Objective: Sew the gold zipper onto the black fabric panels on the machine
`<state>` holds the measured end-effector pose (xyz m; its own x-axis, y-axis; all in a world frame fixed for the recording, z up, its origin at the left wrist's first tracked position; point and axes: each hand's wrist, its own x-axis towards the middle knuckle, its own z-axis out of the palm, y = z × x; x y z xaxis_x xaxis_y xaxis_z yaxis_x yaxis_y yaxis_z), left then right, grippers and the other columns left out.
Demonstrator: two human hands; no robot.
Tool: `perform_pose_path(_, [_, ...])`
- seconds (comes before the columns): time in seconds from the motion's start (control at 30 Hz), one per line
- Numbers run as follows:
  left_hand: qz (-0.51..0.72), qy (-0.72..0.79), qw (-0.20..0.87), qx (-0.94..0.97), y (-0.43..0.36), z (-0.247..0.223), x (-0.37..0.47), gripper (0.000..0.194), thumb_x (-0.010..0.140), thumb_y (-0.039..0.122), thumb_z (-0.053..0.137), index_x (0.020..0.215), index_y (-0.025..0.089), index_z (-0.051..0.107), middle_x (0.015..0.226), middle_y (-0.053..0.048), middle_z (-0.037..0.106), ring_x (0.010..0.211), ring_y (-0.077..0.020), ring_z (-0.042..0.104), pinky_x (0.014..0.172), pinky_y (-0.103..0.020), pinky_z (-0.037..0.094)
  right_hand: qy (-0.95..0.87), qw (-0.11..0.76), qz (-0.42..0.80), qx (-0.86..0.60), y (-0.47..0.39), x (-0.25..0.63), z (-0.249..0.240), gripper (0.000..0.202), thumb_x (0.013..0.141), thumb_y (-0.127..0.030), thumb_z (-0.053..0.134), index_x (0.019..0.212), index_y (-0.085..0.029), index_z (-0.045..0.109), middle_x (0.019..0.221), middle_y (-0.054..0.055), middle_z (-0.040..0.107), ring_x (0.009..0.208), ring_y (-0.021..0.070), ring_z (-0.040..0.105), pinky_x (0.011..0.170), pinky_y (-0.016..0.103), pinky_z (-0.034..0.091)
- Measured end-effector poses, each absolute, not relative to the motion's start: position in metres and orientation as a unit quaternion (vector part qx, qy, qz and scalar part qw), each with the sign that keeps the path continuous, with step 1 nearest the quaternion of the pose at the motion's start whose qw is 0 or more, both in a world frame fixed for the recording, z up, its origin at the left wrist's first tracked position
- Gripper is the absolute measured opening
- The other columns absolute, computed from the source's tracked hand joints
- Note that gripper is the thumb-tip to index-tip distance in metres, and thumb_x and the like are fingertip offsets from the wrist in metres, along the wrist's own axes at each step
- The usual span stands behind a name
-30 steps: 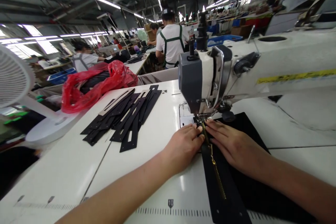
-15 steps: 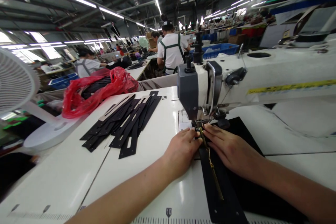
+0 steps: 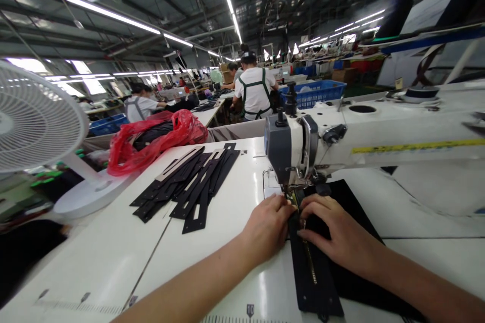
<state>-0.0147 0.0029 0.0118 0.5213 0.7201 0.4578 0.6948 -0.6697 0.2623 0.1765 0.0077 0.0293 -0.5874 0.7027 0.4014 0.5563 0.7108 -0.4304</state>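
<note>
Zipper (image 3: 311, 265), gold-toothed, lies lengthwise along a black strip (image 3: 316, 295) on the counter (image 3: 220, 272), its far end at the machine (image 3: 278, 151), its near end pointing back toward the person. A wider black panel (image 3: 352, 202) lies to the right, partly under the right arm.

In the head view, the only one, the right hand (image 3: 333, 224) shows the main change. Half a second ago it lay flat beside the teeth, fingers reaching to the machine's foot; now it is drawn back and arched, thumb and forefinger apart with the pull (image 3: 303, 223) between them. Whether they touch the pull I cannot tell. The left hand (image 3: 267, 224) has stayed close in at the foot, fingers bunched at the strip's left edge; whether it is clamped on the strip or just presses it, I cannot tell.

Against the counter's ruler (image 3: 250, 310), the strip's near end also sits slightly farther up, toward the machine. My reading is that the right side is less firmly pinned than it was, leaving the left hand to steady the work while the right attends to the pull.

Slotted pieces (image 3: 189, 181) lie in a loose pile to the left, well apart from both hands.
</note>
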Motion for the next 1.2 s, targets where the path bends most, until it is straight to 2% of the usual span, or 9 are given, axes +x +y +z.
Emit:
perform_pose_path(0.1, [0.255,0.383,-0.013,0.888,-0.009,0.016,-0.016,0.026,0.080,0.015,0.051,0.105,0.016,0.059,0.107,-0.011,0.060,0.100,-0.0221,0.058,0.095,-0.043,0.045,-0.875,0.277,0.142,-0.371,-0.007,0.175,0.029,0.012,0.077,-0.007,0.045,0.077,-0.019,0.049,0.085,0.005,0.058,0.080,0.0163,0.056,0.071,0.033,0.051])
perform_pose_path(0.17, [0.245,0.372,-0.036,0.895,-0.019,0.016,-0.016,0.020,0.085,0.015,0.049,0.101,0.015,0.061,0.108,-0.010,0.062,0.100,-0.0207,0.059,0.096,-0.041,0.045,-0.887,0.276,0.070,-0.364,-0.015,0.176,0.021,0.016,0.081,-0.009,0.041,0.090,-0.016,0.053,0.097,0.010,0.060,0.092,0.0189,0.057,0.078,0.036,0.051])
perform_pose_path(0.27, [0.247,0.368,-0.057,0.895,-0.030,0.015,-0.014,0.021,0.088,0.013,0.044,0.102,0.013,0.060,0.110,-0.011,0.063,0.105,-0.0208,0.058,0.095,-0.038,0.046,-0.905,0.260,-0.086,-0.324,-0.022,0.179,0.006,0.036,0.086,-0.017,0.042,0.119,-0.007,0.049,0.125,0.019,0.051,0.118,0.0262,0.046,0.092,0.044,0.046])
perform_pose_path(0.33, [0.253,0.367,-0.062,0.893,-0.033,0.015,-0.013,0.022,0.088,0.012,0.043,0.102,0.011,0.060,0.112,-0.012,0.062,0.107,-0.0214,0.057,0.096,-0.038,0.046,-0.912,0.238,-0.131,-0.307,-0.023,0.179,-0.001,0.042,0.086,-0.016,0.039,0.125,-0.003,0.047,0.131,0.020,0.046,0.123,0.0274,0.042,0.094,0.045,0.045])
perform_pose_path(0.5, [0.247,0.364,-0.058,0.896,-0.028,0.017,-0.014,0.020,0.087,0.012,0.043,0.098,0.011,0.061,0.109,-0.012,0.063,0.103,-0.0203,0.060,0.096,-0.038,0.046,-0.918,0.217,-0.108,-0.313,-0.020,0.179,0.002,0.042,0.087,-0.016,0.036,0.125,-0.001,0.048,0.133,0.020,0.042,0.124,0.0279,0.039,0.096,0.044,0.044])
perform_pose_path(0.73, [0.249,0.353,-0.065,0.899,-0.015,0.020,-0.015,0.020,0.088,0.013,0.042,0.095,0.012,0.061,0.105,-0.012,0.064,0.098,-0.0207,0.061,0.094,-0.039,0.047,-0.919,0.211,-0.092,-0.320,-0.007,0.178,0.007,0.041,0.088,-0.016,0.034,0.122,0.001,0.051,0.131,0.020,0.043,0.121,0.0276,0.043,0.093,0.044,0.046])
perform_pose_path(1.03, [0.250,0.353,-0.045,0.900,0.005,0.017,-0.017,0.018,0.089,0.013,0.042,0.091,0.010,0.059,0.084,-0.009,0.061,0.086,-0.0195,0.059,0.082,-0.035,0.050,-0.914,0.243,-0.071,-0.317,0.016,0.175,0.006,0.040,0.088,-0.014,0.034,0.119,-0.001,0.054,0.125,0.019,0.051,0.116,0.0254,0.049,0.093,0.043,0.046])
perform_pose_path(1.2, [0.239,0.378,-0.033,0.894,0.014,0.010,-0.019,0.016,0.090,0.017,0.043,0.089,0.014,0.058,0.085,-0.006,0.056,0.082,-0.0181,0.055,0.076,-0.031,0.049,-0.910,0.264,-0.053,-0.314,0.025,0.174,0.005,0.038,0.088,-0.014,0.034,0.119,-0.004,0.054,0.120,0.017,0.056,0.113,0.0242,0.052,0.095,0.043,0.045])
